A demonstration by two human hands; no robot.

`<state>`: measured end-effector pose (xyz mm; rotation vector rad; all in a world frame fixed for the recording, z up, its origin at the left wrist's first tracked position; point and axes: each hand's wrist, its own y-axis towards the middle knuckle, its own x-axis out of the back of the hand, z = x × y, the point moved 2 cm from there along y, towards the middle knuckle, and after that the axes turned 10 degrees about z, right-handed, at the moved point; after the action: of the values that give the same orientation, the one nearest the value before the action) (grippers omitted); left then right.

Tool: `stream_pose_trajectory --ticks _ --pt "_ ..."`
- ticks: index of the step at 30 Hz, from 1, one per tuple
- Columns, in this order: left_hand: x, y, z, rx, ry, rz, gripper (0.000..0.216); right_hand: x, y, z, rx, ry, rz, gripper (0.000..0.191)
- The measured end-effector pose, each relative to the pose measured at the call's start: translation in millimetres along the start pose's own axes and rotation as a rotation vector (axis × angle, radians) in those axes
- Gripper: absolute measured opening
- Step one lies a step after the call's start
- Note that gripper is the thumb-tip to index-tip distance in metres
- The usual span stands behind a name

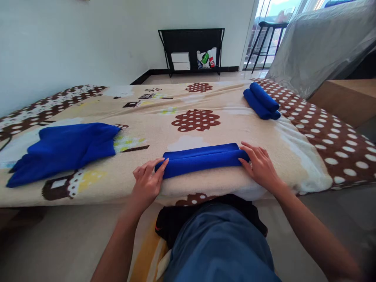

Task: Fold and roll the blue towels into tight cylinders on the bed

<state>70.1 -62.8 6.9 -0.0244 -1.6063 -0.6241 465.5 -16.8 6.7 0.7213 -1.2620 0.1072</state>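
A blue cloth [202, 159], folded into a long narrow strip, lies near the front edge of the bed. My left hand [149, 178] pinches its left end between thumb and fingers. At the right end, my right hand [258, 162] grips the cloth the same way, thumb below and fingers above. To the left, a second blue cloth [73, 149] lies spread and rumpled. Farther back on the right sit rolled or folded blue cloths [261, 101], one beside the other; whether they are separate pieces I cannot tell.
A cream blanket [141, 117] with brown patterns covers the bed. Against the back wall stands a black rack [192, 39] holding white boxes [180, 61] and a printed bag [206, 58]. At right are a cardboard box [346, 98], plastic-covered furniture [323, 43] and a stool [272, 25].
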Motion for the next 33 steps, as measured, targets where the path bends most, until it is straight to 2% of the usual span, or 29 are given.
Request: stream_pose_trajectory --ticks 3,8,11,15,17,19,23,26,29,33 --pt "4 -7 -2 -0.037 -0.050 0.001 0.052 1 -8 -7 0.100 0.049 0.019 0.034" --pt "5 -3 -6 -0.016 -0.055 0.069 0.048 5 -12 -16 0.122 0.095 0.151 0.044" --pt "6 16 -4 0.046 -0.042 0.086 0.041 4 0 -20 0.111 0.098 0.164 0.038" --pt "7 55 -4 0.138 0.056 0.199 0.033 -2 31 -18 0.013 -0.013 0.193 0.029" --pt "7 74 -10 0.194 0.140 0.236 0.032 -6 48 -8 -0.083 -0.142 0.200 0.027" --pt "4 92 -24 0.192 0.174 0.218 0.035 -10 64 10 -0.122 -0.215 0.185 0.031" --pt "-13 115 -67 -0.072 0.048 0.250 0.051 -29 86 57 0.101 -0.120 0.223 0.049" --pt "-25 118 -82 -0.122 -0.001 0.293 0.058 -41 91 71 0.172 -0.038 0.267 0.055" --pt "-26 107 -72 -0.138 -0.046 0.263 0.058 -41 84 57 0.201 0.038 0.264 0.055" --pt "-21 86 -40 -0.106 -0.064 0.252 0.055 -30 65 14 0.166 0.078 0.249 0.054"
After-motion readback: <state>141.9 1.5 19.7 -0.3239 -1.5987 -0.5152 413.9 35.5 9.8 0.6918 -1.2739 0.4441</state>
